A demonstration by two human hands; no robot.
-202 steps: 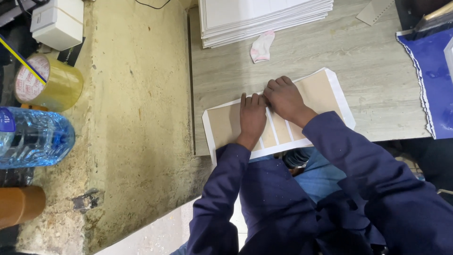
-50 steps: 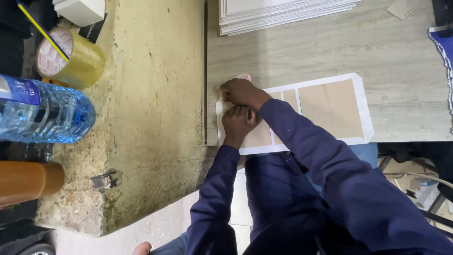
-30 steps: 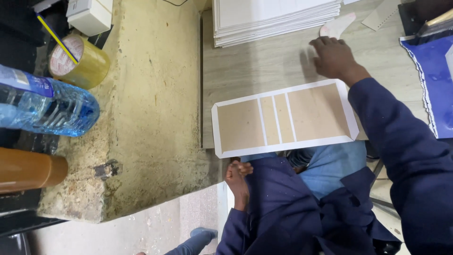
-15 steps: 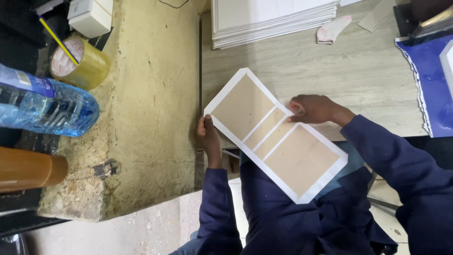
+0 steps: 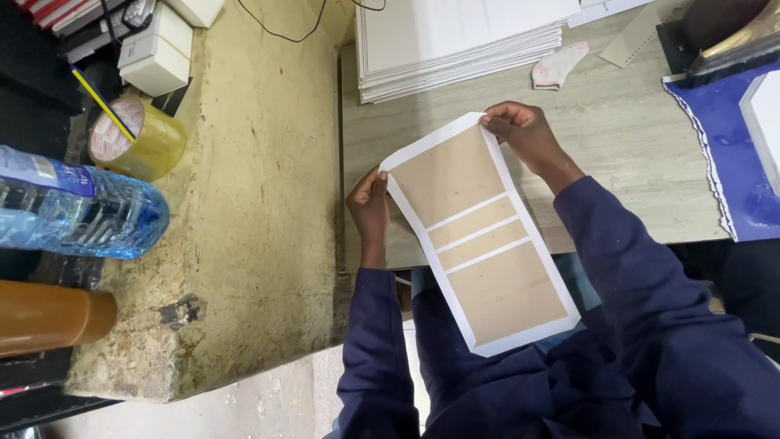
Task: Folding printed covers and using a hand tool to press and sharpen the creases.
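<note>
The person holds a white sheet with brown cardboard panels [image 5: 479,236] up off the table [image 5: 634,154], tilted so its far end lies over the tabletop and its near end hangs over the lap. The left hand [image 5: 370,203] pinches the left edge near the top corner, and the right hand [image 5: 524,134] grips the opposite top corner, fingers curled over the white border; holding two corners keeps the limp sheet flat and the glued panels facing up. A stack of white sheets [image 5: 455,41] sits within reach at the table's far edge, a crumpled cloth [image 5: 556,67] just beside it. A tape roll [image 5: 134,138] and water bottle [image 5: 77,213] rest well apart on the rough ledge to the left.
</note>
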